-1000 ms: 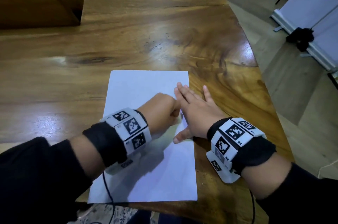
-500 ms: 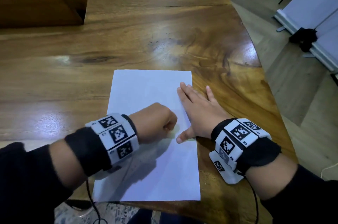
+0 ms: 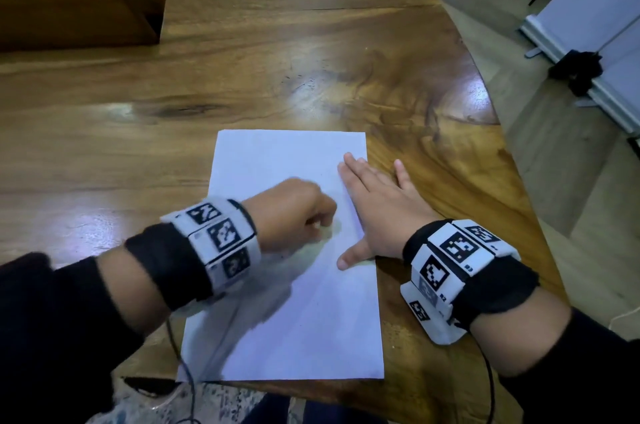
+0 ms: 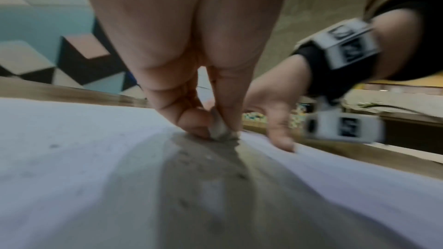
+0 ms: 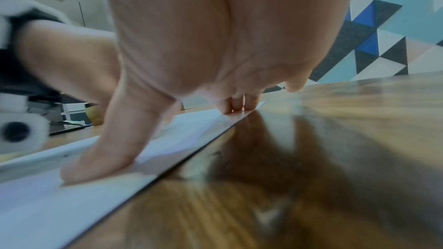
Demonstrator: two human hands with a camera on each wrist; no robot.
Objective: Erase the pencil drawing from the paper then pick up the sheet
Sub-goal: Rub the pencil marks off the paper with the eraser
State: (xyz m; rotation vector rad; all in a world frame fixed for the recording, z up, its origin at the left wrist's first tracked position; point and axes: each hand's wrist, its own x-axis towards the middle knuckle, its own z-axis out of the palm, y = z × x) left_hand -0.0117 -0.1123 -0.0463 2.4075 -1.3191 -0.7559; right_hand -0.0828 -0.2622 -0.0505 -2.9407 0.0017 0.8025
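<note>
Eraser (image 4: 219,130) pinched in curled left hand (image 3: 289,212), tip pressed to paper sheet (image 3: 294,319) mid-page. Right hand (image 3: 377,212) lay flat, fingers straight, pinning sheet's right edge. Sheet's long axis ran away from person on wooden table (image 3: 242,77).

Bench (image 3: 311,42): solid wood, strong grain and knots, glossy varnish, throws glare patches and mirrors the right hand (image 5: 215,44) in the right wrist view. Sheet (image 3: 287,319): plain white paper, matt, smooth, lies flat; a few dark specks on it in the left wrist view. Eraser (image 4: 219,130): small pale lump, dull, grubby grey at the rubbing end, pinched in the left hand's fingers (image 4: 230,101). Wrist bands (image 3: 498,288): black cloth, matt, soft. Marker blocks (image 3: 450,250) on them: white hard plastic, printed black patterns. Box (image 3: 69,18) at far left: brown, flat matt faces; cardboard or wood, can't tell.
</note>
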